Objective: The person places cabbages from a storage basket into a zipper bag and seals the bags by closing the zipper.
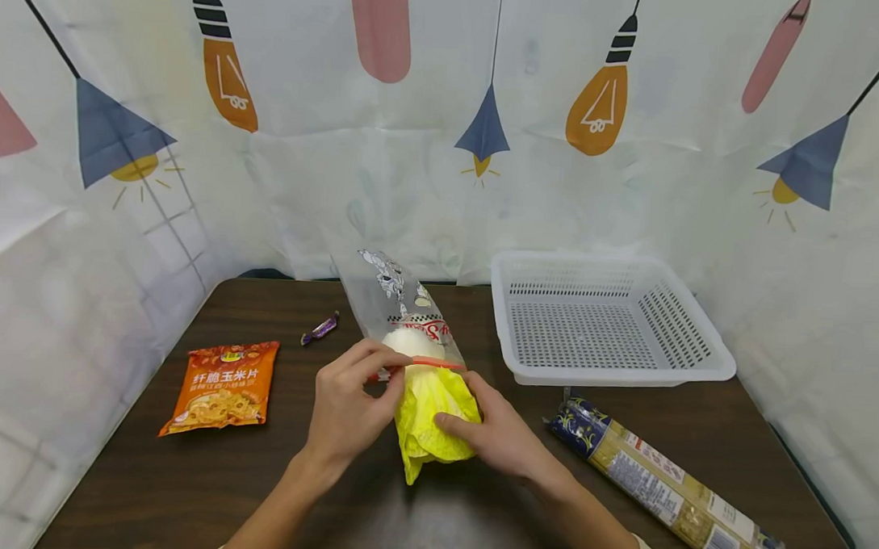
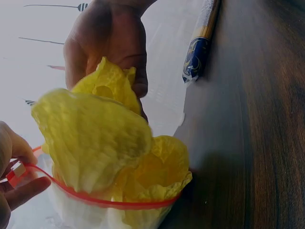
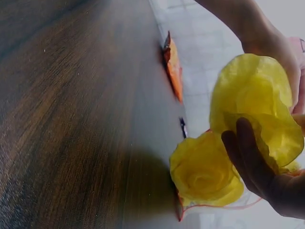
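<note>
Near the table's front edge, the left hand [image 1: 347,409] pinches the red zip rim of one clear zip bag [image 1: 402,309], fingers curled. The right hand [image 1: 495,434] curls around one yellow-leafed cabbage [image 1: 430,415], half inside that bag. Beside the bag: one pasta packet [image 1: 665,484], one orange snack pouch [image 1: 221,386], one purple candy [image 1: 320,328]. Beyond it stands one white basket [image 1: 713,361].

Basket [image 1: 610,377] just beside; tabletop [image 1: 185,484] seemingly free
</note>
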`<state>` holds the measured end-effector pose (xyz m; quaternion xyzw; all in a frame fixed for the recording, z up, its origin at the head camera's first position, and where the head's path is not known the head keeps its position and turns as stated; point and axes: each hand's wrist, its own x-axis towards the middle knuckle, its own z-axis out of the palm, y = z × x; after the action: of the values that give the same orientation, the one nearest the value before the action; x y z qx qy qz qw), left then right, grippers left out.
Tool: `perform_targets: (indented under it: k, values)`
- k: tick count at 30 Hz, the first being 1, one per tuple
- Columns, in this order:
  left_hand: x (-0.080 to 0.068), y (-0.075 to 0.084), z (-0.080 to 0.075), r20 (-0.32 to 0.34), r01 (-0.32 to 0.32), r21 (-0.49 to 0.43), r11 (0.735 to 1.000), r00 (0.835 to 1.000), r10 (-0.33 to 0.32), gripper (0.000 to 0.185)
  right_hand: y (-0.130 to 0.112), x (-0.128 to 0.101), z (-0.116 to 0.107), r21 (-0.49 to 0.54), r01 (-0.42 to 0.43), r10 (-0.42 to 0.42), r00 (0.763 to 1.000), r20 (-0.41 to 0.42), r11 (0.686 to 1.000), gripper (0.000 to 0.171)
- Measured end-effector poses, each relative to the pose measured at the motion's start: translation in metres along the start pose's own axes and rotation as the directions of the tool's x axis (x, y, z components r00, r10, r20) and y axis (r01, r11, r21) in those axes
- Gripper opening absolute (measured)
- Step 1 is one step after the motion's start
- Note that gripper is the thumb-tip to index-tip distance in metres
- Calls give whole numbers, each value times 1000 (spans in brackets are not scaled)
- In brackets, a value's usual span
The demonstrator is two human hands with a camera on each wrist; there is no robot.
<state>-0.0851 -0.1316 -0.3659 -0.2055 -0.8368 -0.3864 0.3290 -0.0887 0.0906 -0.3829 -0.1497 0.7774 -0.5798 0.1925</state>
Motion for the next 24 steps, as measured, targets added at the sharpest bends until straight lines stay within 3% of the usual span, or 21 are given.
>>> perform_targets:
  k: [3,6,10,15,18,24]
  values:
    - [1,1,2,-17,2,-2,1000,1000,-2,15,-1,-1,0,-104,20,-23,1000,-22,994,52]
    - [0,2,2,-25,-6,5,1000,1000,7,14,-1,0,0,-103,11,-13,1000,-26,995,55]
    - [-1,3,1,-14,-4,21,1000,1000,4,13,1,3,-1,120,-40,39,999,12,992,56]
    - [-3,4,1,3,-19,-6,1000,1000,19,15,4,6,1,442,-135,117,991,68,887,57]
    - [-3,4,1,16,-25,-40,999,1000,26,16,3,7,4,524,-162,145,987,73,836,60]
    - [-3,4,1,31,-48,-58,997,998,50,17,0,11,9,602,-143,149,988,41,786,60]
